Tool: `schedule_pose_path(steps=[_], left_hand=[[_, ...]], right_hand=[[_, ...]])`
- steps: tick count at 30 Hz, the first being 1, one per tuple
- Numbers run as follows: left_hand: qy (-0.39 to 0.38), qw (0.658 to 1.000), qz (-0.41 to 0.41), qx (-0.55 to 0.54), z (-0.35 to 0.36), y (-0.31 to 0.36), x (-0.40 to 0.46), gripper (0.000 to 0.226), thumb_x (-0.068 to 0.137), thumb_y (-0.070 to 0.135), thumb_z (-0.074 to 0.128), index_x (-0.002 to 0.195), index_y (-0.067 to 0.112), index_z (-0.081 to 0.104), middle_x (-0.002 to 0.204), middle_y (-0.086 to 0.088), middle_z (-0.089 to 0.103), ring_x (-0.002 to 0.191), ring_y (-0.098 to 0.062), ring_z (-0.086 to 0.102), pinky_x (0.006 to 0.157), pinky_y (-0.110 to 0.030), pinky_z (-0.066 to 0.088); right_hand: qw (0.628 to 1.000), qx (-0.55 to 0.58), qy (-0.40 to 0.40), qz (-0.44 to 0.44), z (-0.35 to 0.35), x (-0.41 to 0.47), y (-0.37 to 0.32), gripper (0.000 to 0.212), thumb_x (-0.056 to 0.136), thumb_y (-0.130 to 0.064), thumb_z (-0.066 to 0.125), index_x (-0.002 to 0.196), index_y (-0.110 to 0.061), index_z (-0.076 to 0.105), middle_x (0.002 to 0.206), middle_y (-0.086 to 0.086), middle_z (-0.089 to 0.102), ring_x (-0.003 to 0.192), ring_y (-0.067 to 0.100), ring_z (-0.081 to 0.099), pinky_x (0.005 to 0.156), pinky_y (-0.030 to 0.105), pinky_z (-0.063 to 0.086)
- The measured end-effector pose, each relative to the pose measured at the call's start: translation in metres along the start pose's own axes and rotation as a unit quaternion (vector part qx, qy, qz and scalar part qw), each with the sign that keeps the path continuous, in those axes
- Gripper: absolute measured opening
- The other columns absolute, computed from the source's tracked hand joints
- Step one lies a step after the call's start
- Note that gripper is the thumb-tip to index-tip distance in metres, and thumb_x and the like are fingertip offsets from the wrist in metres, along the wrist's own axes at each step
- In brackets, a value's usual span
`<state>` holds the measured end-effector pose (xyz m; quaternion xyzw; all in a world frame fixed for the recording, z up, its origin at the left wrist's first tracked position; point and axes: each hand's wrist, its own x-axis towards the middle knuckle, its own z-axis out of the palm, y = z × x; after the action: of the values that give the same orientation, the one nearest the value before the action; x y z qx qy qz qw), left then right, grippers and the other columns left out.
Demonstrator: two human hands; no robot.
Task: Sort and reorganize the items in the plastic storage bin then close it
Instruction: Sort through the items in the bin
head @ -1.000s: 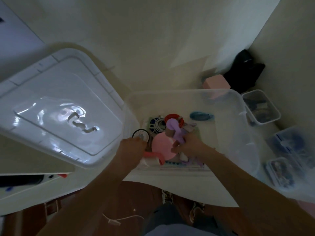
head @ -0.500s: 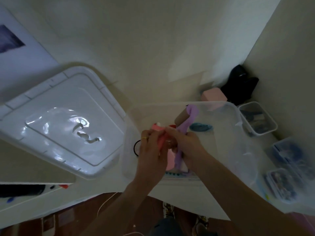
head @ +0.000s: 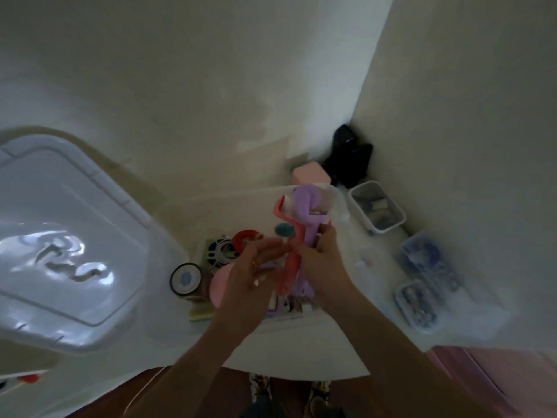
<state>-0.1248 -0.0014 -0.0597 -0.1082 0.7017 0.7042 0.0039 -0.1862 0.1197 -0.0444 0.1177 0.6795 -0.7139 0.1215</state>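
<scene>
Hands meet above the open storage bin (head: 339, 203) on the tabletop: right hand (head: 319, 257) grips pink and purple rollers (head: 304, 224) lifted clear for sorting, left hand (head: 250, 279) loosely spread beside them, lid (head: 69, 230) set aside

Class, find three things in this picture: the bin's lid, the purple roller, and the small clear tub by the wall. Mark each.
bin's lid (head: 69, 236), head view, on its glossy top panel.
purple roller (head: 307, 206), head view, on its purple head.
small clear tub (head: 391, 227), head view, on its near rim.

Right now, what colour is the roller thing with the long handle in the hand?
Light purple roller, held beside a pink one, seen from the head view.
</scene>
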Motion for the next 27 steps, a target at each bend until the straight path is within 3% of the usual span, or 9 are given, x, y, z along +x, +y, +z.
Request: schedule_pose_path(steps=[2, 5, 10, 13, 14, 17, 22, 25, 27], left_hand=[[-0.047, 0.999, 0.012, 0.016, 0.017, 0.009, 0.004, 0.039, 0.096, -0.008, 0.053, 0.126, 0.017, 0.057, 0.120, 0.005, 0.071, 0.118, -0.014, 0.064, 0.092, -0.027, 0.055], [-0.089, 0.991, 0.040, 0.088, 0.042, 0.016, 0.012, 0.034, 0.098, 0.007, 0.056, 0.124, 0.028, 0.059, 0.119, 0.010, 0.069, 0.115, -0.011, 0.063, 0.095, -0.035, 0.053], [-0.047, 0.972, 0.031, 0.229, 0.068, 0.004, 0.025, 0.026, 0.097, 0.014, 0.060, 0.114, 0.033, 0.063, 0.110, 0.022, 0.065, 0.104, 0.003, 0.061, 0.093, -0.032, 0.054], [-0.035, 0.961, -0.009, 0.273, 0.079, -0.010, 0.034, 0.024, 0.096, 0.016, 0.060, 0.112, 0.034, 0.061, 0.113, 0.019, 0.064, 0.104, 0.002, 0.060, 0.096, -0.034, 0.052], [-0.034, 0.958, -0.023, 0.282, 0.081, -0.015, 0.037, 0.024, 0.097, 0.017, 0.060, 0.112, 0.035, 0.060, 0.113, 0.018, 0.063, 0.105, 0.000, 0.060, 0.096, -0.033, 0.052], [-0.028, 0.950, -0.063, 0.304, 0.085, -0.023, 0.045, 0.023, 0.097, 0.016, 0.059, 0.111, 0.034, 0.058, 0.113, 0.016, 0.062, 0.107, -0.006, 0.060, 0.090, -0.026, 0.050], [-0.015, 0.932, -0.106, 0.347, 0.074, -0.034, 0.048, 0.023, 0.096, 0.016, 0.059, 0.111, 0.033, 0.058, 0.112, 0.006, 0.064, 0.095, -0.014, 0.063, 0.077, -0.029, 0.053], [-0.024, 0.920, -0.127, 0.371, 0.066, -0.037, 0.046, 0.025, 0.096, 0.018, 0.057, 0.119, 0.026, 0.059, 0.115, 0.006, 0.063, 0.095, -0.019, 0.064, 0.080, -0.037, 0.056], [-0.034, 0.909, -0.139, 0.391, 0.061, -0.040, 0.045, 0.028, 0.097, 0.020, 0.056, 0.124, 0.024, 0.058, 0.121, 0.007, 0.060, 0.102, -0.018, 0.063, 0.085, -0.036, 0.055]], right_hand=[[0.999, -0.025, 0.007, -0.024, -0.035, 0.001, -0.010, 0.022, 0.093, 0.002, 0.057, 0.110, -0.005, 0.044, 0.096, 0.010, 0.061, 0.079, 0.016, 0.065, 0.070, 0.033, 0.060], [0.999, -0.042, 0.002, -0.010, -0.093, 0.015, -0.030, 0.029, 0.095, 0.002, 0.055, 0.117, -0.007, 0.037, 0.101, 0.016, 0.062, 0.065, 0.023, 0.069, 0.067, 0.046, 0.060], [0.985, -0.165, 0.055, 0.010, -0.179, 0.079, -0.030, 0.037, 0.093, -0.002, 0.059, 0.114, -0.010, 0.030, 0.108, 0.018, 0.062, 0.051, 0.021, 0.065, 0.053, 0.037, 0.056], [0.969, -0.237, 0.005, 0.074, -0.199, 0.126, -0.014, 0.035, 0.090, -0.003, 0.065, 0.119, -0.002, 0.046, 0.082, 0.009, 0.072, 0.050, 0.016, 0.067, 0.048, 0.031, 0.055], [0.961, -0.261, -0.030, 0.084, -0.197, 0.139, -0.010, 0.032, 0.089, -0.001, 0.065, 0.118, -0.002, 0.052, 0.077, 0.008, 0.071, 0.055, 0.019, 0.069, 0.051, 0.033, 0.057], [0.951, -0.273, -0.109, 0.096, -0.176, 0.169, 0.001, 0.031, 0.084, 0.002, 0.070, 0.113, -0.003, 0.062, 0.094, 0.017, 0.069, 0.081, 0.037, 0.071, 0.074, 0.052, 0.060], [0.942, -0.242, -0.125, 0.198, -0.146, 0.202, 0.027, 0.011, 0.083, 0.001, 0.070, 0.093, 0.002, 0.067, 0.087, 0.020, 0.071, 0.071, 0.029, 0.071, 0.071, 0.044, 0.059], [0.940, -0.228, -0.101, 0.235, -0.133, 0.205, 0.040, 0.010, 0.084, 0.003, 0.068, 0.077, 0.006, 0.061, 0.059, 0.017, 0.063, 0.049, 0.023, 0.059, 0.043, 0.028, 0.048], [0.940, -0.245, -0.079, 0.225, -0.131, 0.206, 0.050, 0.016, 0.087, 0.001, 0.064, 0.072, 0.008, 0.060, 0.047, 0.014, 0.058, 0.039, 0.021, 0.053, 0.037, 0.023, 0.041]])
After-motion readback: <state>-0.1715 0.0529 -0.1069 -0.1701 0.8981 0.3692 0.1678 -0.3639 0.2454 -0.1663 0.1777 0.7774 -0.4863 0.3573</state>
